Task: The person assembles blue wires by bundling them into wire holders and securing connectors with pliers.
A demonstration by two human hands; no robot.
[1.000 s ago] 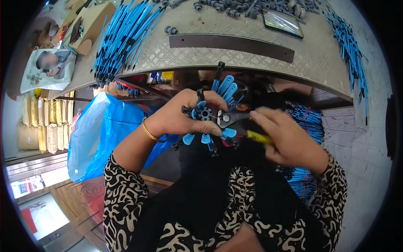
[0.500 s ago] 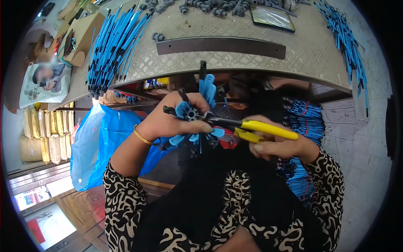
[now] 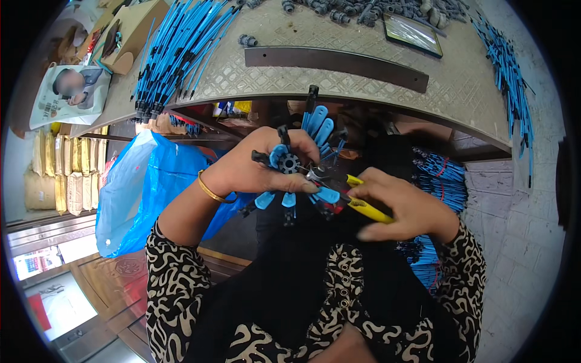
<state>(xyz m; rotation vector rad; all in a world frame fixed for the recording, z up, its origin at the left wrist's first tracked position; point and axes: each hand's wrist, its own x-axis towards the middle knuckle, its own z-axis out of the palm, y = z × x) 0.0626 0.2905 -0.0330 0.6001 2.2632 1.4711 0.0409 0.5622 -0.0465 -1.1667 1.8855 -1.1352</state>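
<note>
My left hand (image 3: pixel 251 163), with a gold bangle at its wrist, is closed around a cluster of blue strips with black ends. These fan out from a small dark round hub (image 3: pixel 289 163) with holes, which faces up between thumb and fingers. From the right, a pair of pliers (image 3: pixel 370 212) with yellow handles meets the cluster beside my left thumb. Its dark jaws are partly hidden by the blue strips. My right hand (image 3: pixel 405 202) holds the pliers' handles loosely, its fingers and thumb spread along them.
Ahead stands a patterned worktable (image 3: pixel 315 36) with a dark metal strip (image 3: pixel 339 68) near its edge. Blue rods (image 3: pixel 181 51) lie at its left, more at far right. Grey fittings (image 3: pixel 363 9) are heaped behind. A blue plastic bag (image 3: pixel 172 175) hangs at left; bundled rods (image 3: pixel 442 175) sit at right.
The pliers have tilted, their handles now pointing down to the right and closer to the cluster. My right hand's grip has loosened. The whole view has shifted slightly.
</note>
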